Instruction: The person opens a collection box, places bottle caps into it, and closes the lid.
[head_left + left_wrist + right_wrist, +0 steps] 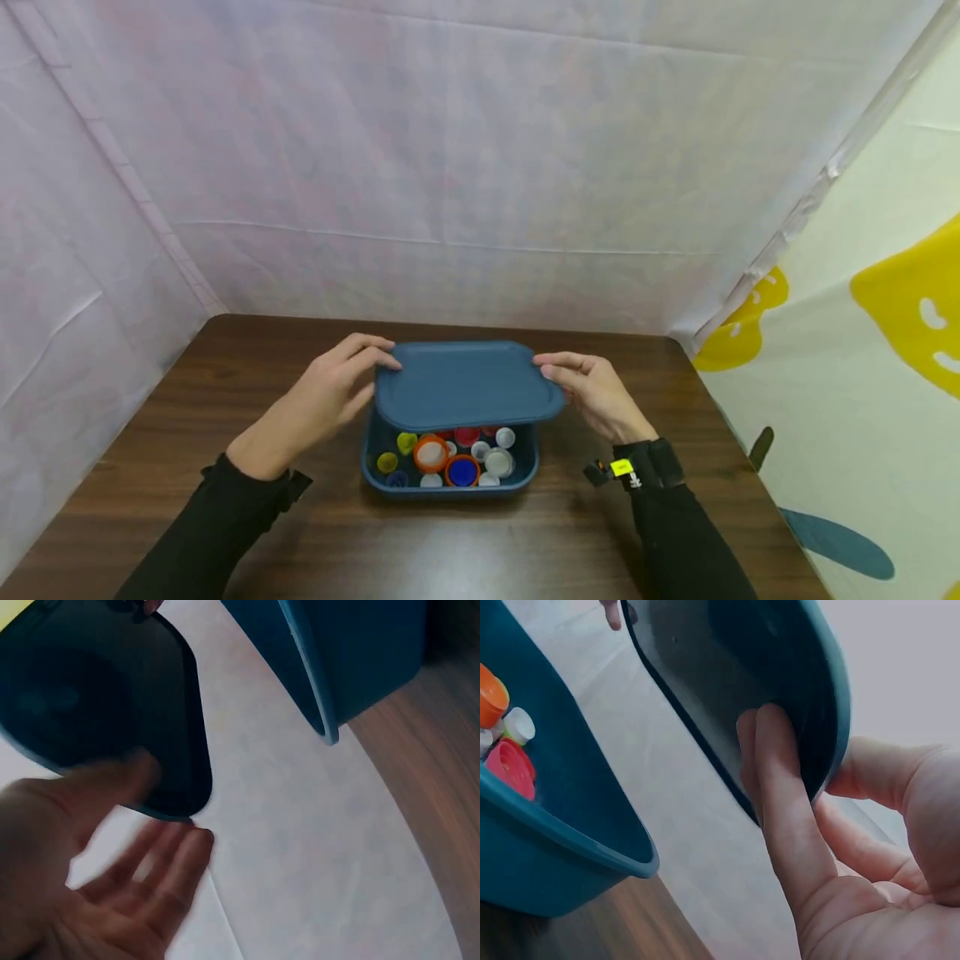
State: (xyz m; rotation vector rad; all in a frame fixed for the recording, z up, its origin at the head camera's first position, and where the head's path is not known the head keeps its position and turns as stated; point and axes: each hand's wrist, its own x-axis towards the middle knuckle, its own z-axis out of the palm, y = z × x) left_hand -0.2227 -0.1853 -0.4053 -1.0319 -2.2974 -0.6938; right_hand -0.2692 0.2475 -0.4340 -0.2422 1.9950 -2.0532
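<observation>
A blue plastic lid (pixel 465 383) is held tilted above the back of a blue rectangular box (pixel 450 492), so the front of the box stays uncovered. My left hand (pixel 330 392) holds the lid's left end, fingers on top and thumb (pixel 127 780) beneath. At the other end, my right hand (pixel 596 396) pinches the lid's corner, two fingers (pixel 776 757) against its underside. Inside the box lie several bottle caps: an orange-rimmed white cap (pixel 431 454), an orange-rimmed blue cap (pixel 462 472), a red cap (pixel 467 436), a yellow cap (pixel 387 463) and white ones. The lid hides the box's rear.
The box stands on a dark brown wooden table (pixel 300 533). A white cloth wall (pixel 450 167) rises behind the table's far edge. On the right hangs a pale sheet (pixel 840 358) with yellow shapes.
</observation>
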